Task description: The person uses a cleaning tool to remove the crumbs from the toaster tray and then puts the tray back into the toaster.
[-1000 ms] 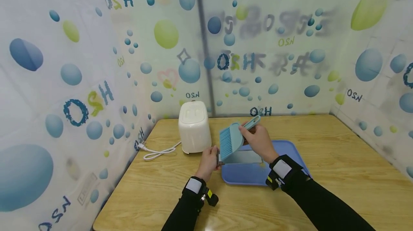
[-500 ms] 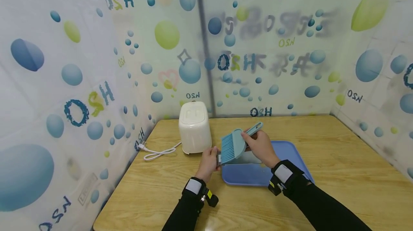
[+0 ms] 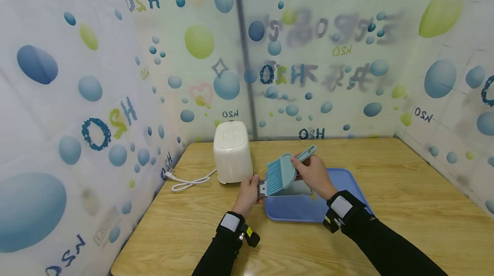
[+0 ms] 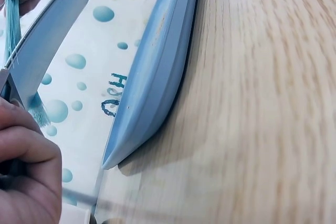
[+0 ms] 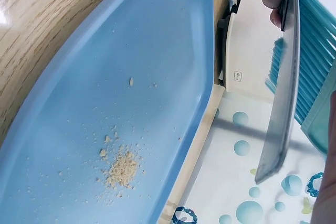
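One light blue brush point(image 3: 281, 174) against one flat grey panel point(image 3: 302, 188), above a blue tray point(image 3: 297, 211)

Held by the handle point(image 3: 307, 153) in the right hand point(image 3: 314, 176), pinched between thumb and fingers, with the looped end pointing up and away from the left hand point(image 3: 247, 194). Laid against the panel with the bristles point(image 3: 275, 177), directed towards its dark end point(image 5: 286, 9). Gripped at that end by the curled fingers of the left hand, with the panel over the left part of the blue tray and clear of it in the left wrist view.

On the tray floor, a small heap of pale crumbs point(image 5: 122, 169), with finer specks scattered around and one larger flake point(image 5: 131, 82) well apart.

Under all this, a wood-grained worktop point(image 3: 173, 233). Just beyond the left hand, an upright white appliance point(image 3: 233, 154); to its left, a loosely looped white cord point(image 3: 189, 184) with a plug point(image 3: 169, 175) near the worktop's edge.

On both arms, black sleeves point(image 3: 390, 239) and dark wrist straps point(image 3: 350, 203). Behind and to both sides, pale sheeting point(image 3: 162, 23) with printed blue and green bubbles and H2O lettering, partly mirrored.
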`<control>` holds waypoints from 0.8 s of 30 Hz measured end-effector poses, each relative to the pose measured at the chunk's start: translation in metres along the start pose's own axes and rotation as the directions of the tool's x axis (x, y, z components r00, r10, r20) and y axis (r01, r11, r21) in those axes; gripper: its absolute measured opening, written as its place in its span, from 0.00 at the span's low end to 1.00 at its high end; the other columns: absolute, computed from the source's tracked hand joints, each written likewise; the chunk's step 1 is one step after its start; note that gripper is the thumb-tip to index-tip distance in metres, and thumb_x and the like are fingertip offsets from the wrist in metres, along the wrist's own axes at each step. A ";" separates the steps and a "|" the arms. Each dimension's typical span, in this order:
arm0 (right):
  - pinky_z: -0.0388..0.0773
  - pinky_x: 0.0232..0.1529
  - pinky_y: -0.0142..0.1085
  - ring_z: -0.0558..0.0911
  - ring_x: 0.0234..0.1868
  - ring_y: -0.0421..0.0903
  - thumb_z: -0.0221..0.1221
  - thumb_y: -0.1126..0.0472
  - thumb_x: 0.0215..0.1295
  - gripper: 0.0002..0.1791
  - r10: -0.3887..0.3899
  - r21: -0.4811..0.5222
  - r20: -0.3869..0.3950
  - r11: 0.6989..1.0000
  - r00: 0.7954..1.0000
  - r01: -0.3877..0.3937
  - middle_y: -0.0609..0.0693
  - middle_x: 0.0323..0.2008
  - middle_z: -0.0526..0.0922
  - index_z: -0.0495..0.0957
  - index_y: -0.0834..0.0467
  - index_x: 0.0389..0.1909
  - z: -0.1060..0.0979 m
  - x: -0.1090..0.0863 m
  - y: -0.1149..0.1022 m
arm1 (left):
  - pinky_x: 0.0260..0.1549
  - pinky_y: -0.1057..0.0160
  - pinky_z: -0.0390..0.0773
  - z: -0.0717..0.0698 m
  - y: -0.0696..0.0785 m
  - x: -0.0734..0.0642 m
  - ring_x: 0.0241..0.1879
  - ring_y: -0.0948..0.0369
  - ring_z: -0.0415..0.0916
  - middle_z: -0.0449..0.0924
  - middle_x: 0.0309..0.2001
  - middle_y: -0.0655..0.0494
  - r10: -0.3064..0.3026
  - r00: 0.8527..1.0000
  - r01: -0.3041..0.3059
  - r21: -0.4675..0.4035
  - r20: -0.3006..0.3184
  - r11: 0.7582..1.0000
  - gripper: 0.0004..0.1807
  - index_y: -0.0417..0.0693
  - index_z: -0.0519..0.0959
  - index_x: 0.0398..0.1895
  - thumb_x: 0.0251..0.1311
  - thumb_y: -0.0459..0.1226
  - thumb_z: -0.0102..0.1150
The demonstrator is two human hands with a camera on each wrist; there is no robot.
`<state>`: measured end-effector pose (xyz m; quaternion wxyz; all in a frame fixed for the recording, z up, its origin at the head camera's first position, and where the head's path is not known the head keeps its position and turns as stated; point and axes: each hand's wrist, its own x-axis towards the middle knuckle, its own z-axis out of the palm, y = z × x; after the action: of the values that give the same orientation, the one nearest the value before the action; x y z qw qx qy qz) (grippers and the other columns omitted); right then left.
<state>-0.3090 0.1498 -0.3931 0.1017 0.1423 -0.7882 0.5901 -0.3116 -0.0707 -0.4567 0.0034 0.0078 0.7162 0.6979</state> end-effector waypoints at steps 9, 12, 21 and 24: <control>0.86 0.32 0.39 0.88 0.35 0.53 0.56 0.54 0.78 0.21 -0.001 -0.015 -0.013 1.000 1.000 0.001 0.68 0.46 0.84 0.75 0.69 0.57 -0.006 0.000 0.003 | 0.14 0.71 0.71 -0.001 -0.001 0.001 0.16 0.63 0.68 0.72 0.28 0.51 0.003 1.000 -0.003 -0.002 -0.004 1.000 0.22 0.31 0.75 0.52 0.82 0.43 0.40; 0.87 0.33 0.42 0.88 0.36 0.53 0.56 0.53 0.78 0.22 0.004 -0.019 -0.016 1.000 1.000 -0.005 0.68 0.47 0.83 0.74 0.69 0.57 -0.008 0.000 0.003 | 0.14 0.71 0.72 -0.002 -0.001 0.001 0.17 0.63 0.68 0.73 0.28 0.51 0.002 1.000 -0.002 0.001 -0.006 1.000 0.22 0.32 0.75 0.52 0.82 0.44 0.40; 0.86 0.32 0.39 0.88 0.35 0.52 0.56 0.53 0.78 0.22 -0.008 -0.014 -0.021 1.000 1.000 0.008 0.68 0.45 0.84 0.73 0.69 0.57 -0.015 -0.003 0.005 | 0.15 0.70 0.71 0.000 -0.001 0.000 0.17 0.64 0.68 0.75 0.29 0.51 -0.016 1.000 0.016 0.011 -0.011 1.000 0.23 0.30 0.74 0.55 0.82 0.44 0.39; 0.86 0.31 0.38 0.88 0.34 0.51 0.57 0.53 0.77 0.23 -0.013 -0.012 -0.024 1.000 1.000 0.012 0.67 0.45 0.84 0.73 0.69 0.57 -0.016 -0.004 0.006 | 0.14 0.71 0.71 0.000 -0.001 0.000 0.16 0.64 0.68 0.75 0.29 0.51 -0.013 1.000 0.013 0.008 -0.012 1.000 0.24 0.29 0.73 0.55 0.82 0.44 0.39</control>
<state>-0.3071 0.1675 -0.3950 0.1157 0.1396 -0.7894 0.5865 -0.3116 -0.0711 -0.4580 0.0034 -0.0010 0.7192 0.6948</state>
